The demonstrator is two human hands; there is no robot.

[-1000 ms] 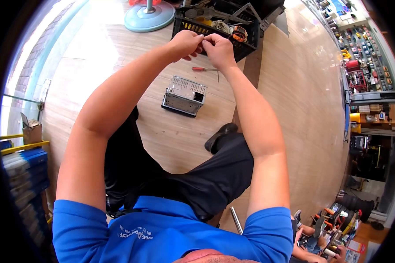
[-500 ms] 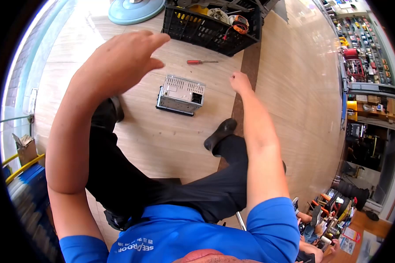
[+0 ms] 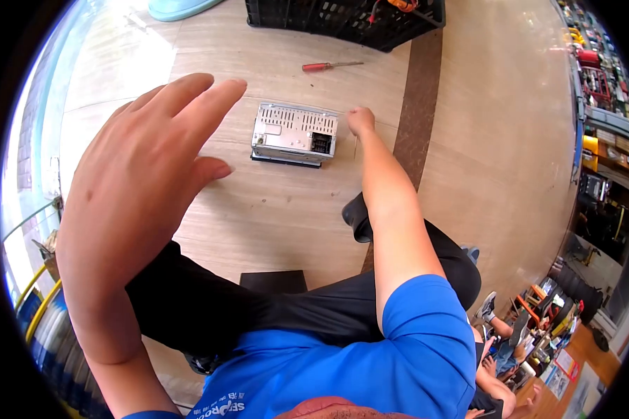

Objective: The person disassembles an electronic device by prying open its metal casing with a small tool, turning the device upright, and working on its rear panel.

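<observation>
A silver metal box with vent slots (image 3: 290,129), with a dark socket at its right end, lies on the tiled floor. My left hand (image 3: 147,153) is raised large and near the camera, left of the box, with its fingers apart and nothing in it. Just right of the box, my right hand (image 3: 361,122) is closed low over the floor. Something thin and dark points down below it, too small to make out. Beyond the box lies a red-handled screwdriver (image 3: 317,67), touched by neither hand.
A black crate (image 3: 328,24) stands at the top, with a pale blue round base (image 3: 182,7) to its left. A dark flat piece (image 3: 272,281) lies near my legs. Another person's arm (image 3: 495,384) and assorted tools show at the lower right; shelves line the right edge.
My hands have parted; the left came up and nearer the camera and opened, while the right moved down to beside the metal box. The view has tilted, shifting the crate upward.
</observation>
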